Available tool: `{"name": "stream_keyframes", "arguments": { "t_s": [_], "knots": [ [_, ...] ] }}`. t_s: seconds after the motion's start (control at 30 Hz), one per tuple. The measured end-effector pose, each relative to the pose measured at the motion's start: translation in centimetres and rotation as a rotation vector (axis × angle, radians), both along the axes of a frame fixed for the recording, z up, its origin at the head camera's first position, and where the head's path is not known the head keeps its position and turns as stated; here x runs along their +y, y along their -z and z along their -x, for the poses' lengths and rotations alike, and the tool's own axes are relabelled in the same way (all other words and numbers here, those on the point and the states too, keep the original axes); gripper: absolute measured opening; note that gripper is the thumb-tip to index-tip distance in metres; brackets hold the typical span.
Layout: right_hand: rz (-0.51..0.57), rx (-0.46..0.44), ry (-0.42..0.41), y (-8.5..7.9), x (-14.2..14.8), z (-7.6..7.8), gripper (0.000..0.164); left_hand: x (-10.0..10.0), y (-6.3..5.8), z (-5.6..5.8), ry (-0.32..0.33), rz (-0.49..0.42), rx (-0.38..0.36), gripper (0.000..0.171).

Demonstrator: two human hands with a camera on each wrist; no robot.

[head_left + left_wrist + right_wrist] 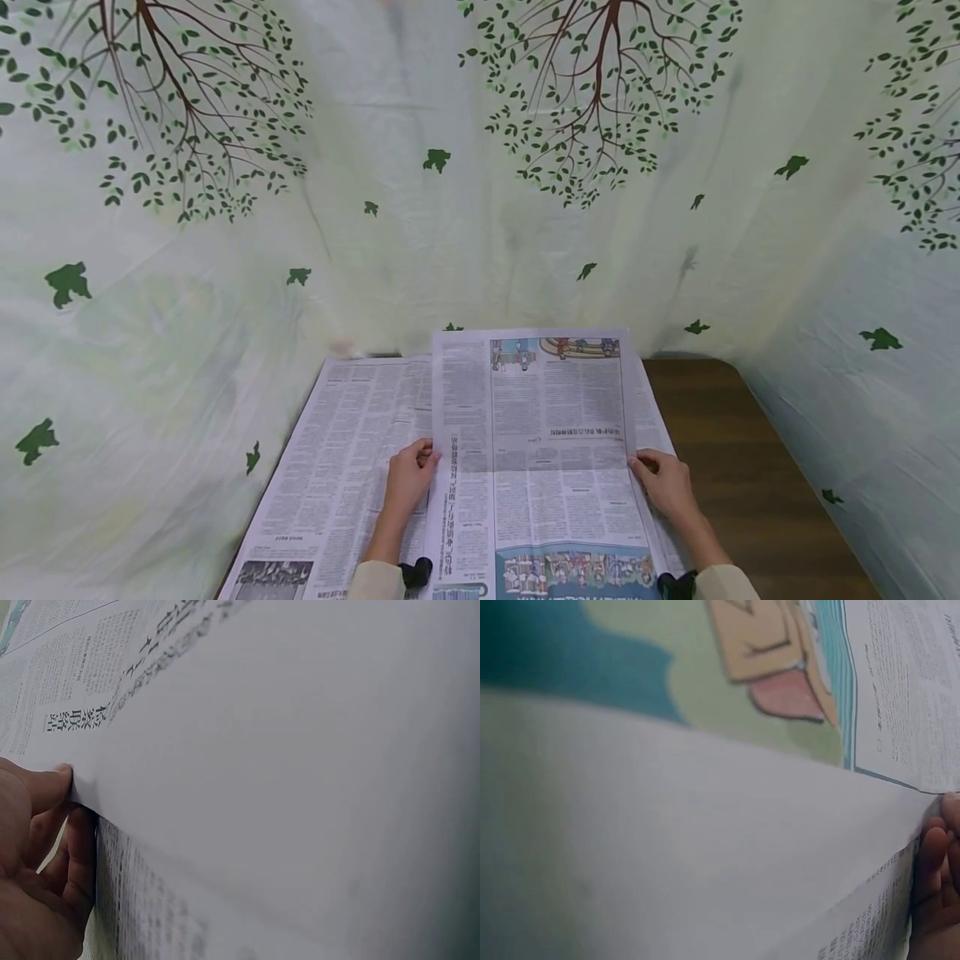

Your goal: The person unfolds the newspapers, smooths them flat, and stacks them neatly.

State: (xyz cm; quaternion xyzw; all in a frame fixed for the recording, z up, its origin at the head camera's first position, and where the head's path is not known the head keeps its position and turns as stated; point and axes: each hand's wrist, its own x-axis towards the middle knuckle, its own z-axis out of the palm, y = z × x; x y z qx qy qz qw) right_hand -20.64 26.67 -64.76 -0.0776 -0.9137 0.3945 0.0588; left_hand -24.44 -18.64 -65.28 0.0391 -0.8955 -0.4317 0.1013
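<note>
A newspaper sheet (558, 467) printed with text and coloured cartoon pictures is raised a little off the table, over other newspaper pages. My left hand (410, 475) pinches its left edge between thumb and fingers; in the left wrist view the thumb (52, 787) lies on top of the paper. At the opposite edge my right hand (666, 483) pinches the sheet the same way. Only part of the right hand (936, 877) shows in the right wrist view. Beneath lies a spread newspaper (348, 450), reaching out mostly to the left, with a dark photo at its lower left.
A dark brown wooden table (738, 467) shows bare on the right. Around its far side and flanks hangs a pale cloth (390, 267) printed with trees and green leaves. Black wrist straps (417, 572) sit on both wrists, by light sleeves.
</note>
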Motion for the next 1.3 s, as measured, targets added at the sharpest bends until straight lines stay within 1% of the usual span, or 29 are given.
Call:
{"name": "stream_keyframes", "arguments": {
  "t_s": [0.13,0.3,0.4,0.47,0.53,0.6,0.67,0.77,0.83,0.87,1.1,1.3],
  "knots": [
    [0.015,-0.011,-0.002,0.1,0.1,0.0,0.028,0.2,-0.1,0.0,-0.019,0.000,-0.027,0.025],
    [0.027,-0.016,-0.012,0.1,0.2,0.2,0.029,0.4,-0.3,0.0,-0.063,-0.002,-0.081,0.025],
    [0.034,-0.016,-0.011,0.0,0.2,0.3,0.029,0.4,-0.3,0.2,-0.073,0.007,-0.096,0.027],
    [0.044,-0.020,-0.007,0.0,0.3,0.4,0.030,0.5,-0.3,0.3,-0.070,0.019,-0.091,0.030],
    [0.057,-0.028,0.000,0.0,0.3,0.5,0.030,0.5,-0.4,0.3,-0.061,0.033,-0.091,0.035],
    [0.071,-0.037,0.007,0.0,0.3,0.6,0.030,0.4,-0.5,0.3,-0.042,0.027,-0.087,0.040],
    [0.081,-0.042,0.010,0.0,0.4,0.7,0.031,0.3,-0.5,0.1,-0.014,0.006,-0.078,0.039],
    [0.096,-0.051,0.013,-0.1,0.4,0.8,0.031,0.1,-0.4,-0.1,0.026,-0.043,-0.071,0.023],
    [0.103,-0.056,0.014,-0.1,0.4,0.8,0.032,-0.1,-0.4,-0.3,0.047,-0.065,-0.079,0.012],
    [0.106,-0.062,0.016,0.0,0.4,0.9,0.031,-0.2,-0.3,-0.3,0.057,-0.070,-0.085,0.009],
    [0.106,-0.079,0.035,0.2,0.4,0.9,0.032,-0.6,-0.3,-0.5,0.112,-0.083,-0.156,0.023],
    [0.131,-0.072,0.059,0.1,0.3,1.1,0.034,-0.6,-0.7,-0.8,0.148,-0.059,-0.195,0.043]
  ]
}}
